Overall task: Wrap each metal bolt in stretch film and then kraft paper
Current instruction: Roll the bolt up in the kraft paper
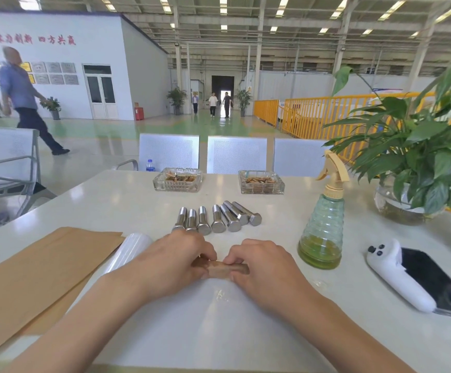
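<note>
On the white table (116, 200) both my hands hold one bolt rolled in brown kraft paper (223, 268), lying crosswise between them. My left hand (176, 262) pinches its left end and my right hand (259, 265) curls its fingers over the right end. Several bare metal bolts (216, 218) lie in a row just beyond my hands. A roll of stretch film (130, 251) lies to the left, partly under my left forearm. Sheets of kraft paper (30, 275) lie at the far left.
A green spray bottle (323, 227) stands to the right of my hands. A white controller (396, 275) rests on a dark phone (439, 284) further right. Two glass ashtrays (178, 179) (261, 182) sit at the far edge, and a potted plant (417, 157) at the right.
</note>
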